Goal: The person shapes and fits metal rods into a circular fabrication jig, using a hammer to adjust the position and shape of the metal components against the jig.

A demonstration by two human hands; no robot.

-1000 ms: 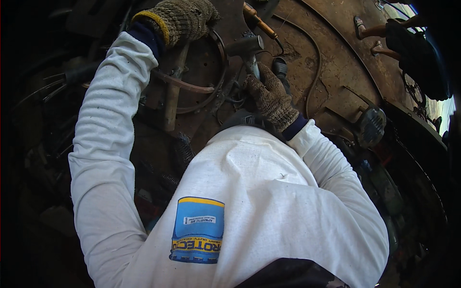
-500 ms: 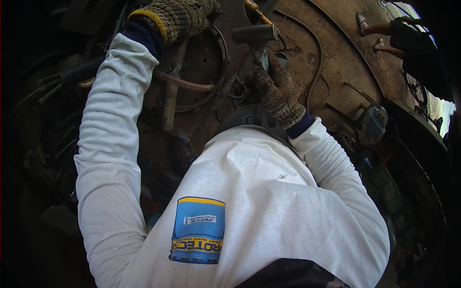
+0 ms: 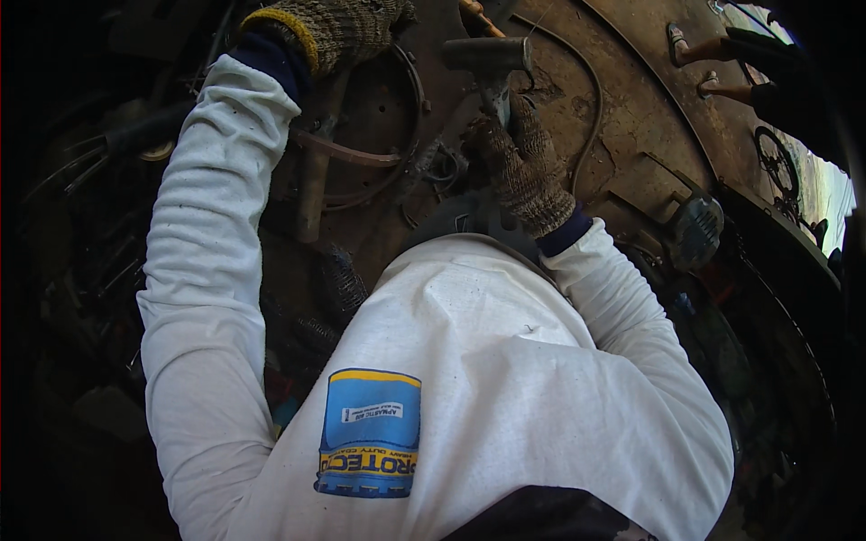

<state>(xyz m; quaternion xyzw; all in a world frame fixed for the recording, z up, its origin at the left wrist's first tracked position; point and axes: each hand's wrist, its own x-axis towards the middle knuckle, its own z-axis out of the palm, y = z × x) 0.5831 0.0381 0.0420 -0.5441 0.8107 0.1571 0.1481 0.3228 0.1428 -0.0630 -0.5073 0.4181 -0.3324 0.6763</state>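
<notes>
My right hand, in a knit work glove, is closed on the handle of a hammer. Its grey steel head is raised at the top middle, over a big rusty curved metal body. My left hand, gloved too, reaches up at the top left and grips the upper end of a rusty bar. The bar runs down across a round metal ring. My white sleeves and shirt fill the lower middle and hide what lies below.
A thin cable curves over the rusty surface right of the hammer. A dark round power tool lies at the right. Dark rods and scrap sit in shadow on the left. Daylight shows at the far right edge.
My right hand has lifted the hammer slightly up and to the right. My left hand has stayed on the bar, shifting a little upward in the picture.
</notes>
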